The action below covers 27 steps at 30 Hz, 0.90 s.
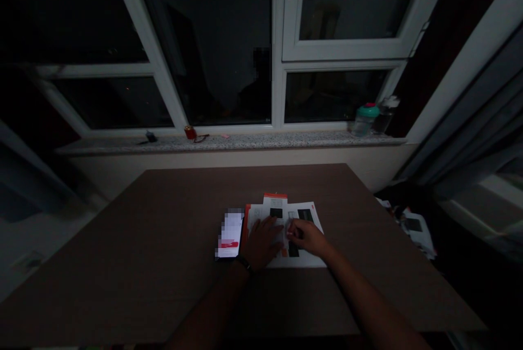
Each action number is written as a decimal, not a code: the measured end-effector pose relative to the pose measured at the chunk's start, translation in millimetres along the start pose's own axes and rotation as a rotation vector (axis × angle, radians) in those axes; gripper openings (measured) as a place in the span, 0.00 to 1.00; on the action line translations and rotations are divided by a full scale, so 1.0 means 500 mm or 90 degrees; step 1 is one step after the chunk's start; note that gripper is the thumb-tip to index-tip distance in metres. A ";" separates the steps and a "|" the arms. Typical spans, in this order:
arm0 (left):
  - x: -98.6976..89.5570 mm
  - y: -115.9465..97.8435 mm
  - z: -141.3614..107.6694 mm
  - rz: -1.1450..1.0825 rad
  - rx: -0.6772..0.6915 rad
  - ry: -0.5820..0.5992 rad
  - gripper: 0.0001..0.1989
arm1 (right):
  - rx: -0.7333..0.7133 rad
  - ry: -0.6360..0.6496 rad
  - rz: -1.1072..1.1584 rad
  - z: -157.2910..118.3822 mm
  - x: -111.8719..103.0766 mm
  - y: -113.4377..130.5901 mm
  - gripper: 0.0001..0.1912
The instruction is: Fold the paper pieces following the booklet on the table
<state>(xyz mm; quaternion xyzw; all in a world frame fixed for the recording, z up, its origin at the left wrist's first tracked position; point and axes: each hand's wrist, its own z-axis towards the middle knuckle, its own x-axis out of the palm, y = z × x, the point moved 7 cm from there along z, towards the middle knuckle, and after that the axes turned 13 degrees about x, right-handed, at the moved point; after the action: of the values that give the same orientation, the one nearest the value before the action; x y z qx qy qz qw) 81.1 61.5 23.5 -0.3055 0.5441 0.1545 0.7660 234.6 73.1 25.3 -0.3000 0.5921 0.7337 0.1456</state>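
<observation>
A white printed booklet with orange-red edging and dark picture blocks lies open on the brown table. From its top edge sticks out a smaller sheet with an orange-red strip. My left hand, a dark band on its wrist, rests with fingers spread on the left part of the booklet. Over the right part, my right hand has its fingers pinched together near the page; whatever is between them is too small and dark to name. A phone with a lit screen lies just left of the booklet.
Behind the table runs a granite windowsill. On it stand a small red jar, a dark small item, a teal-lidded bottle and a clear bottle. Papers or bags lie beyond the table's right edge.
</observation>
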 end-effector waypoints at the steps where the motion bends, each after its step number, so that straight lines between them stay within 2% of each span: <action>1: 0.001 0.000 0.000 0.000 0.000 0.001 0.23 | -0.015 0.017 -0.009 -0.003 0.003 0.006 0.04; 4: 0.003 0.001 0.001 0.001 0.000 0.005 0.24 | -0.054 0.033 -0.034 -0.003 0.007 0.023 0.06; 9: 0.003 0.003 0.000 0.009 0.000 0.013 0.25 | -0.048 -0.040 -0.066 0.021 -0.005 0.026 0.08; 12: 0.001 0.002 -0.001 0.017 0.002 0.013 0.25 | -0.039 -0.055 -0.076 0.028 -0.006 0.021 0.07; 18: -0.008 -0.008 0.001 0.025 0.022 -0.012 0.22 | -0.077 0.003 -0.054 -0.004 0.008 0.031 0.07; 21: -0.010 -0.010 0.002 0.025 0.018 -0.005 0.24 | -0.098 0.031 -0.050 -0.010 0.014 0.039 0.07; 27: -0.005 -0.005 0.002 0.029 0.022 0.004 0.24 | -0.073 -0.048 -0.089 0.025 0.000 0.027 0.08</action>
<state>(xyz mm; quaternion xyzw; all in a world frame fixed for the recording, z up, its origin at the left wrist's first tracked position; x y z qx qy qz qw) 82.5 60.3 26.6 -0.2804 0.5561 0.1618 0.7655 223.6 81.3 37.5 -0.3211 0.5206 0.7651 0.2012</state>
